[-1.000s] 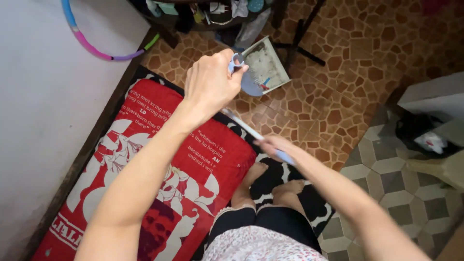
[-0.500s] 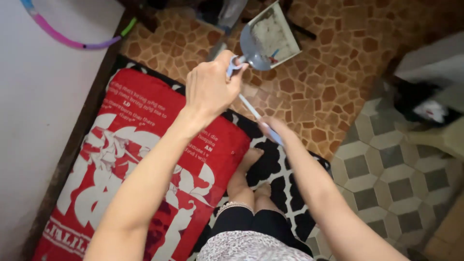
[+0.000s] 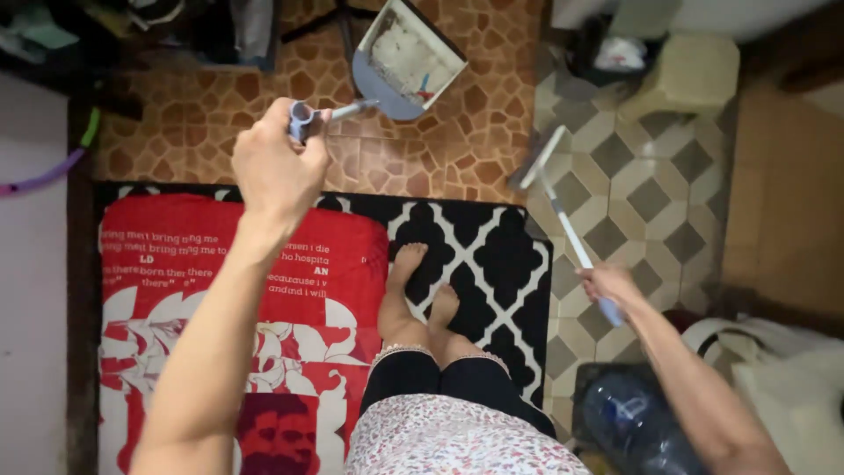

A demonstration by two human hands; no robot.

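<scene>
Far left: red printed mat [image 3: 176, 290] lies on the floor. Left hand [image 3: 277, 167], upper centre-left, is closed tight round the dustpan handle; the dustpan [image 3: 406, 62] hangs at top centre, raised off the brown tiles, dirt inside. Bare feet stand on the black-and-white rug [image 3: 492, 264]. Right hand [image 3: 607, 286] at centre right is wrapped round the small broom [image 3: 563, 207], its head just above the grey tiles. Looks like the carry stage of sweeping; the pan needs to stay level so nothing spills.

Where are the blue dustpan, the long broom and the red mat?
blue-grey plastic dustpan [image 3: 400, 66]: head view, on its dusty tray.
white long-handled broom [image 3: 567, 230]: head view, middle of its handle.
red printed floor mat [image 3: 167, 299]: head view, on its left half.
</scene>
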